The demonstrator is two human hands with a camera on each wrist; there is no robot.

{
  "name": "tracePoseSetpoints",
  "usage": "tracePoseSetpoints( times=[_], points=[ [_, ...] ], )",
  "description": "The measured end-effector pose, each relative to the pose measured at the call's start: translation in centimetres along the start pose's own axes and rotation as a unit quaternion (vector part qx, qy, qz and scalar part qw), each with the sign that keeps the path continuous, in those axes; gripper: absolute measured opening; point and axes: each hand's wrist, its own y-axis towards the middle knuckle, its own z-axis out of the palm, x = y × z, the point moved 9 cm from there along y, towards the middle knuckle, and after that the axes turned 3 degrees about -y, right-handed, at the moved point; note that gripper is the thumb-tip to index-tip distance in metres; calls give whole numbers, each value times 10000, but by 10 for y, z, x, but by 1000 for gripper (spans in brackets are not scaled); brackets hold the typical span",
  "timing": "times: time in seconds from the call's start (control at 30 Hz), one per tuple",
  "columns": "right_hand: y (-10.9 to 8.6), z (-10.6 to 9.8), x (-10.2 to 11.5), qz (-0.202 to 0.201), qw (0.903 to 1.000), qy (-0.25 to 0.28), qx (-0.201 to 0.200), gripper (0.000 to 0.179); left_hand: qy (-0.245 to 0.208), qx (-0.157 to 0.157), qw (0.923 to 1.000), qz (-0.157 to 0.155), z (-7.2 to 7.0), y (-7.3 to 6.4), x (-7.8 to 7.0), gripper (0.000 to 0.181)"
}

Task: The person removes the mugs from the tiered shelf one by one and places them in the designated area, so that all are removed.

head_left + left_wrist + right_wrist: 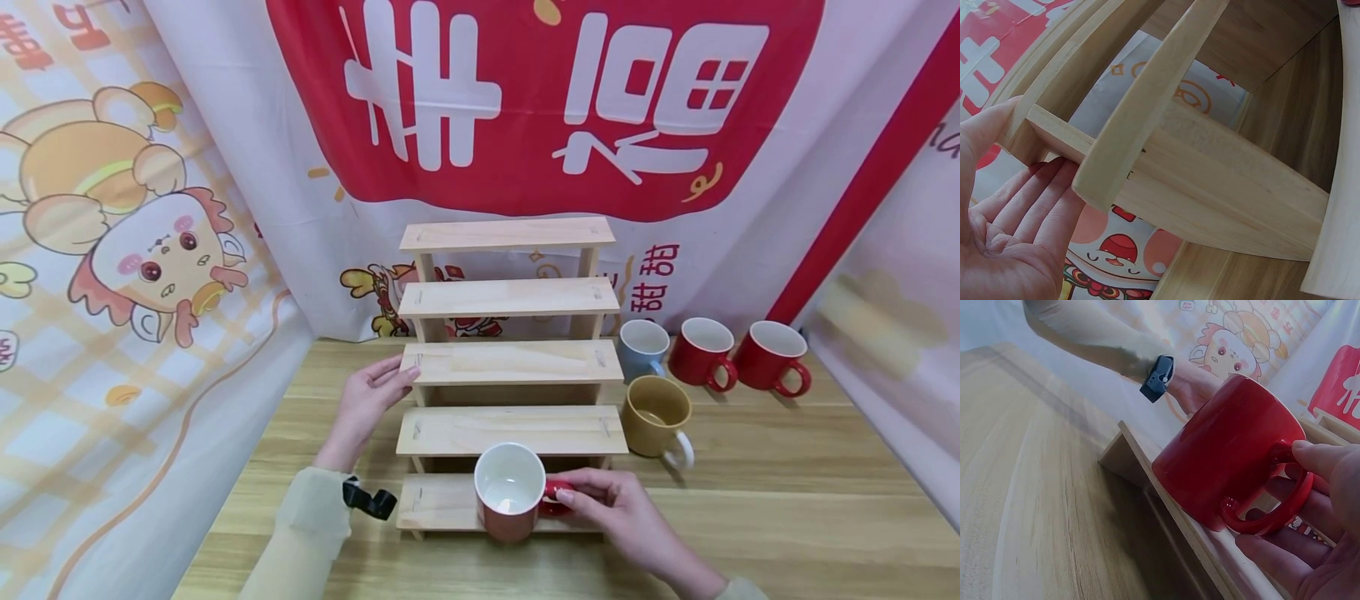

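Note:
A tiered wooden rack [510,362] of stepped boards stands on the table. My left hand [367,404] grips the left end of its middle board; in the left wrist view the thumb lies over the wood and the fingers [1044,203] reach beneath. At the lowest board [438,502], my right hand [611,504] holds a red mug [508,500] by its handle. The mug is red outside and white inside, with its mouth up. Fingers curl through the handle [1272,509] in the right wrist view. Whether the mug's base rests on the board, I cannot tell.
Right of the rack stand a light blue mug [642,350], a tan mug [656,417] with a white handle, and two red mugs, one nearer [702,352] and one farther right [770,357]. Printed cloth [360,250] hangs behind and at both sides of the wooden table [787,517].

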Motion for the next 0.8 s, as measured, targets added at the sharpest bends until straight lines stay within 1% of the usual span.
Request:
tracePoseSetpoints(
  times=[0.17, 0.3, 0.4, 0.5, 0.6, 0.73, 0.8],
  points=[
    [1, 0, -1, 33, 10000, 92, 17, 29, 4, -21, 10000, -2, -1, 1, 0, 64],
    [0, -5, -2, -24, 9995, -251, -168, 26, 21, -43, 10000, -13, -2, 2, 1, 66],
    [0, -7, 0, -256, 9979, -521, -274, 23, 18, -69, 10000, -14, -2, 3, 1, 64],
    [-1, -6, 2, -544, 9970, -488, -272, 21, 6, -67, 10000, -10, -2, 2, 1, 63],
    [-2, -5, 3, -707, 9959, -460, -317, 19, -10, -51, 10000, -13, -2, 1, 0, 62],
    [-4, -6, 7, -838, 9931, -676, -458, 18, -8, -27, 10000, -48, -2, 1, 1, 62],
    [-6, -7, 13, -989, 9902, -829, -534, 16, 12, -26, 10000, -59, -2, 1, 1, 63]
  ],
)
